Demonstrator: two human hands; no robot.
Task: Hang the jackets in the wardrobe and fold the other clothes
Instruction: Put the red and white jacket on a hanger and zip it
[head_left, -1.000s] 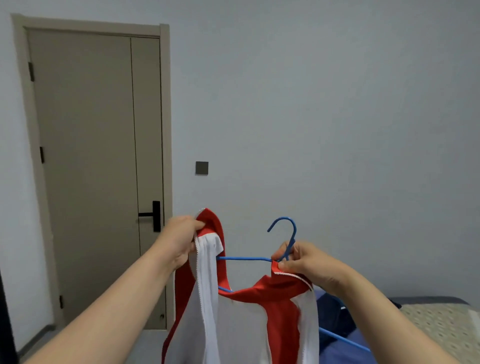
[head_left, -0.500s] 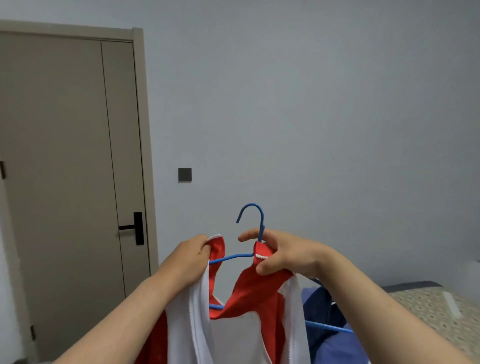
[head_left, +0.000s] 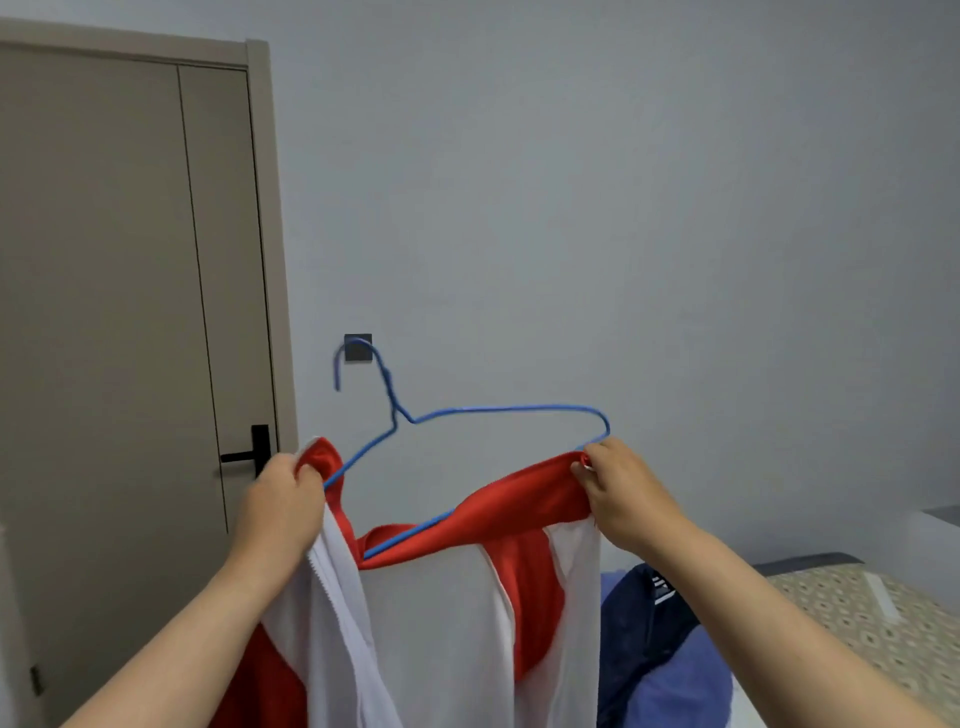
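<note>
- Head view, the only one: two bare forearms reach forward and hold a red and white jacket (head_left: 441, 623) up in front of a pale grey wall (head_left: 649, 208).
- The left hand (head_left: 283, 512) has its fingers curled round a bunch of the red collar edge. This keeps that side lifted and the neck opening spread.
- The right hand (head_left: 621, 493) pinches the red shoulder cloth between thumb and fingers, right at the tip of a blue wire hanger (head_left: 498, 409). It seems to be drawing the shoulder over that tip. Whether the fingers also clasp the wire, I cannot tell.
- The hanger sits tilted, with its hook leaning up and left across a dark wall switch (head_left: 363, 353).
- Its left arm slopes down into the jacket's neck beside the left hand. Its right arm is bare above the cloth, and part of its lower bar shows against the red collar.
- As I judge it, the jacket is only half on the hanger and not yet hung. No wardrobe is in sight.
- At left is a closed beige door (head_left: 104, 312) with a black handle (head_left: 244, 456).
- At lower right is a bed (head_left: 857, 623) with a patterned cover. Dark blue clothes (head_left: 649, 629) are heaped at its near edge, likely waiting their turn.
</note>
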